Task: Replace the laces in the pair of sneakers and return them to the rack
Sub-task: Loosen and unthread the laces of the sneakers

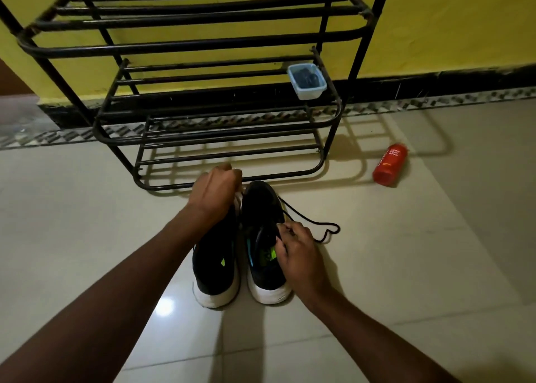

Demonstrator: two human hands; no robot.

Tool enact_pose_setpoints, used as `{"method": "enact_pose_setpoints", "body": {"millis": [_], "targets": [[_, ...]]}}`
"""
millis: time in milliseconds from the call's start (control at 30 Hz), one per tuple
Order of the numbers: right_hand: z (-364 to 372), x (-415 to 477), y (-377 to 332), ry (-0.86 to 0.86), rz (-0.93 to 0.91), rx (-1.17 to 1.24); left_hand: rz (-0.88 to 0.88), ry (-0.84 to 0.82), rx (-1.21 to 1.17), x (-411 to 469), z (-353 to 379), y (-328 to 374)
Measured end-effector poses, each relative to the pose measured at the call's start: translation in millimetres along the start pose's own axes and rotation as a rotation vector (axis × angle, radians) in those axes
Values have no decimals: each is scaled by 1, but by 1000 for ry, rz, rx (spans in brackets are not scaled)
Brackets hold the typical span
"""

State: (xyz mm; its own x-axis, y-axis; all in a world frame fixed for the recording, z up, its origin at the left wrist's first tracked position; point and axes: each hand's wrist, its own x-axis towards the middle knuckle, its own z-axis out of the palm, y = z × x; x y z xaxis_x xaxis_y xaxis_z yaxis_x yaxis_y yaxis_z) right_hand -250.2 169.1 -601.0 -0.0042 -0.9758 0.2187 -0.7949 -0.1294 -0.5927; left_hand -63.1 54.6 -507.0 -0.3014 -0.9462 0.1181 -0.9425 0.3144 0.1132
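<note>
Two black sneakers with white soles stand side by side on the floor, heels toward me. My left hand (pixel 214 192) grips the toe end of the left sneaker (pixel 216 263), fingers curled over its front. My right hand (pixel 298 250) pinches a black lace (pixel 317 226) at the eyelets of the right sneaker (pixel 265 237). The loose part of that lace trails in a loop on the tiles to the right. The black metal shoe rack (pixel 203 133) stands just beyond the sneakers against the yellow wall.
A small clear plastic box (pixel 307 81) holding dark items sits on the right end of the rack's middle shelf. A red bottle (pixel 389 164) lies on the pale floor tiles to the right of the rack.
</note>
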Motion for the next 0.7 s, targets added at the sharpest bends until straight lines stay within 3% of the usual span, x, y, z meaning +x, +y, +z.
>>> {"method": "enact_pose_setpoints", "body": {"millis": [67,167,200,233,267,333,400,467,533,600,700], "targets": [[0,-1,-1,5,-4,-22,-67,121,-232,1,-8,6],[0,-2,-1,-15,1,-28,-240,125,-1175,-1,-33,22],[0,-2,-1,-18,0,-33,-235,112,-1384,-2,-39,26],[0,-2,-1,-22,-2,-38,-185,131,-1425,-3,-44,27],[0,-2,-1,-23,-1,-41,-111,163,-1299,-3,-48,28],[0,-2,-3,-19,0,-46,69,174,-637,-4,-53,26],[1,-2,-3,-5,-7,-44,115,28,-33,-6,-50,19],[3,-2,-2,4,-5,-35,60,-158,220,-9,-39,6],[3,-3,-1,10,0,-30,43,-242,229,-7,-36,-7],[5,-3,0,24,-4,-37,40,-256,12,-3,-37,-15],[5,-3,0,38,-21,-33,60,-22,-382,-1,-49,-7]]}}
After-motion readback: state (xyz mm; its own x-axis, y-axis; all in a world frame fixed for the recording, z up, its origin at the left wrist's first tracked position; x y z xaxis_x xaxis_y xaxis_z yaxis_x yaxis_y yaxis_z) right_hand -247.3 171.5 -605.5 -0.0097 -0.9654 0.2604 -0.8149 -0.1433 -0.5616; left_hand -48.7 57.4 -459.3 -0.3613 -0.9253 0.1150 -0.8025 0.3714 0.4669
